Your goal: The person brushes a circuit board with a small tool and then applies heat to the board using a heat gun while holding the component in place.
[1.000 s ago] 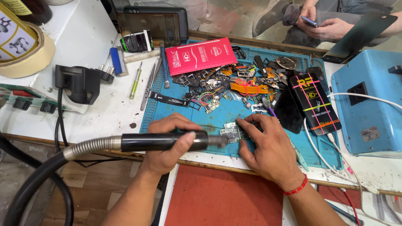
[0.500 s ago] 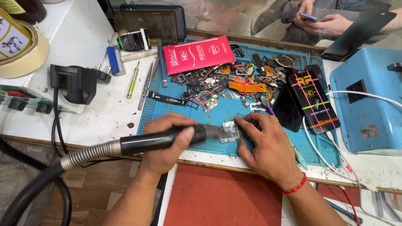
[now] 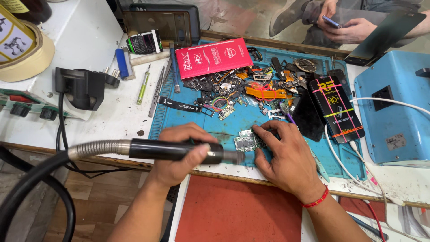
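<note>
Left hand (image 3: pixel 181 154) grips black cylindrical wand (image 3: pixel 174 150); right hand (image 3: pixel 286 154) pins green board (image 3: pixel 246 141).

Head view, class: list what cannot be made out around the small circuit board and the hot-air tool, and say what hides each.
- Tool nozzle tip: too small and blurred to tell whether it touches the circuit board.
- Board's right edge: covered by the right hand.
- Handle middle: wrapped by the left hand.
- Hose: cut off by the left edge.
- Board's components: too small.
</note>
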